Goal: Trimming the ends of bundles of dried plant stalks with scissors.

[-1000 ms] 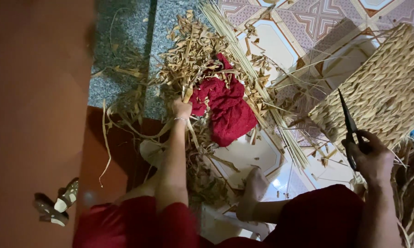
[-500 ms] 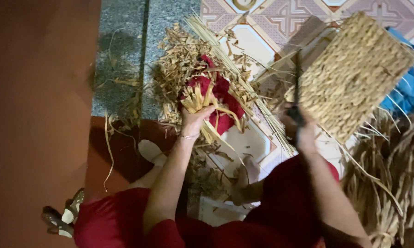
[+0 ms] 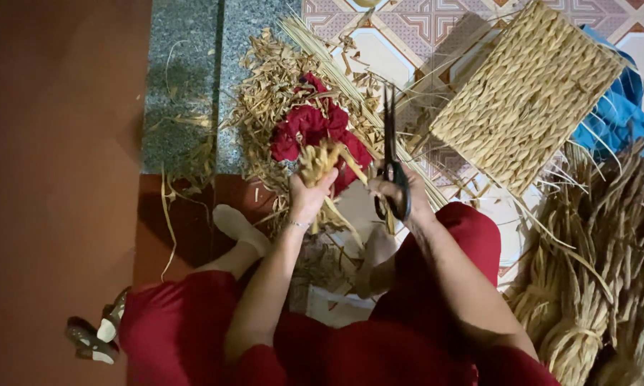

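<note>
The person's left hand (image 3: 309, 194) is closed around a short bunch of dry straw pieces (image 3: 320, 159), holding it upright above a crumpled red cloth (image 3: 309, 129) that lies on a heap of straw scraps (image 3: 264, 78). Just beside it, the right hand (image 3: 399, 194) has its fingers through the handles of black scissors (image 3: 392, 161), gripping them with the blades together and pointing away from the body. A woven straw mat (image 3: 525, 100) lies on the patterned floor tiles (image 3: 407, 28) to the right, with tied straw bundles (image 3: 593, 286) near the right knee.
</note>
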